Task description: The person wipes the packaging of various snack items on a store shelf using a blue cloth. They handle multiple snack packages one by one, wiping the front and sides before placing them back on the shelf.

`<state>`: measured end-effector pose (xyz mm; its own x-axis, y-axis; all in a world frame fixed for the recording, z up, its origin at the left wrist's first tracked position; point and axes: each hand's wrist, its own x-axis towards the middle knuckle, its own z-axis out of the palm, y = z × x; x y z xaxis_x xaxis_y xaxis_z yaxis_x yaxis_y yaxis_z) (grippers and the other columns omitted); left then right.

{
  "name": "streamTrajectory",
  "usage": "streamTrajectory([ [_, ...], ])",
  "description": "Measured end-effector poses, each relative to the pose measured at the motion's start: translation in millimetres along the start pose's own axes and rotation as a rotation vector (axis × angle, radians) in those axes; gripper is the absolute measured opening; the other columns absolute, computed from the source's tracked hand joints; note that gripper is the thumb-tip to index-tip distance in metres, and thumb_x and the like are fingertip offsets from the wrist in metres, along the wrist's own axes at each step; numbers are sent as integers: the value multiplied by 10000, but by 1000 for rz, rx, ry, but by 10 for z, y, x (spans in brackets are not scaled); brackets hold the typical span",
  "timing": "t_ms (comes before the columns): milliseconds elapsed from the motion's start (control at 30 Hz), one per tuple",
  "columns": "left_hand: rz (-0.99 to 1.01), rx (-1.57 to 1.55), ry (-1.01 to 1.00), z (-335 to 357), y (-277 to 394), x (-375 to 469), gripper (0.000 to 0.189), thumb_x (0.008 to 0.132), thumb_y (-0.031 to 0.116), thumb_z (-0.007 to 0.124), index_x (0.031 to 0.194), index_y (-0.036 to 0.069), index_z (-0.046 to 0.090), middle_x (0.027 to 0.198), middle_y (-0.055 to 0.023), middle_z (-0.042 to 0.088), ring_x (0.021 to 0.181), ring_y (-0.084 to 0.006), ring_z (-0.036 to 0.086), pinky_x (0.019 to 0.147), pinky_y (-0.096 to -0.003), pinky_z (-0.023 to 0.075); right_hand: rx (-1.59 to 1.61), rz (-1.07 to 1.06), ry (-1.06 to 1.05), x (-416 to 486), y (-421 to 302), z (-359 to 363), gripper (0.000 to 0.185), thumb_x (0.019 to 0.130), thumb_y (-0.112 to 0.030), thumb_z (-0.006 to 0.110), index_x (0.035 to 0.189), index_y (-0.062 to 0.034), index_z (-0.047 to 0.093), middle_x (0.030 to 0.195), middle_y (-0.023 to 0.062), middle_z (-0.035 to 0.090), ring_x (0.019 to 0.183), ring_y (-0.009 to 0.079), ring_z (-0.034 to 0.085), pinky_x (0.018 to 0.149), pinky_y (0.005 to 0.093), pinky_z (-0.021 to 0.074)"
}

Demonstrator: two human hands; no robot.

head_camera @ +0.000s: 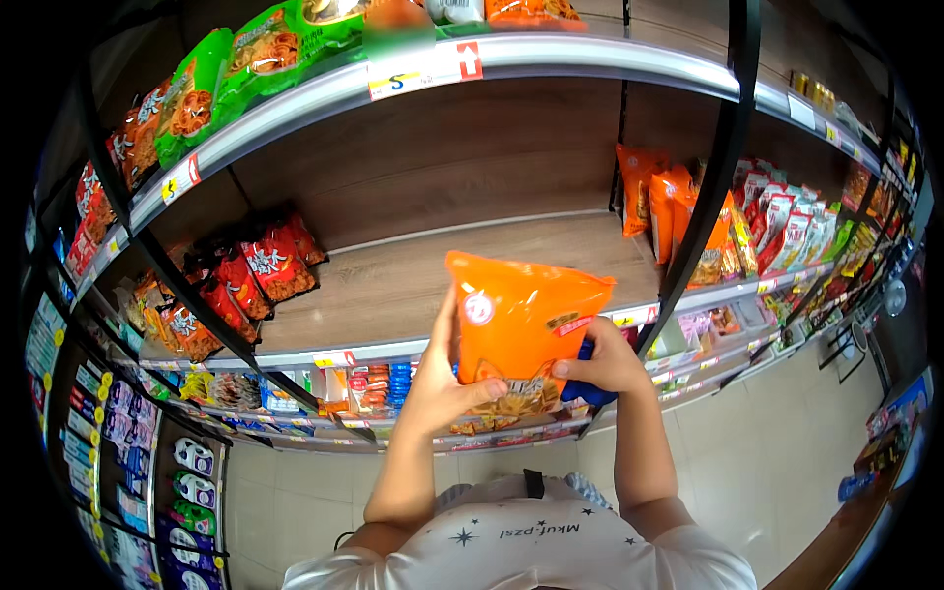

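Observation:
An orange snack bag (516, 317) is held upright in front of my chest, at the edge of a wooden shelf (383, 280). My left hand (450, 383) grips its left side, the thumb across the lower front. On the lower right, my right hand (601, 361) holds it with the thumb on the front. Something dark blue (588, 380) shows behind the bag by my right hand; I cannot tell whether that hand holds it. Similar orange bags (664, 199) stand at the right of the same shelf.
Red and black snack bags (269, 265) lie at the shelf's left. Green snack bags (258, 51) fill part of the shelf above. Black uprights (697, 192) divide the shelving. Packets (369, 391) sit on lower shelves. Bottles (193, 490) stand at lower left, and a wooden counter (848, 509) is at right.

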<state>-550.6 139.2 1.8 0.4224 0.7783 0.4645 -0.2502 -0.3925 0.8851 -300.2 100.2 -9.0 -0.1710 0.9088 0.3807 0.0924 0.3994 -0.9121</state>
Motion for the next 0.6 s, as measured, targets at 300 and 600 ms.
streamTrajectory([
  [300,-18,-185,87,-93,-218,-24,845,752,57,866,1440,8,378,1361,-116,562,1241,-212,574,1039,-368,486,66,-50,723,-174,-56,80,454,782,-49,802,1210,-24,655,1015,54,689,953,135,650,868,299,530],
  [600,11,254,-6,96,-270,79,763,747,61,862,1378,12,436,1261,-111,633,1145,-204,634,968,-358,525,-677,-754,448,233,-1027,785,390,691,-65,816,1068,-119,731,1148,91,673,926,284,657,769,371,545],
])
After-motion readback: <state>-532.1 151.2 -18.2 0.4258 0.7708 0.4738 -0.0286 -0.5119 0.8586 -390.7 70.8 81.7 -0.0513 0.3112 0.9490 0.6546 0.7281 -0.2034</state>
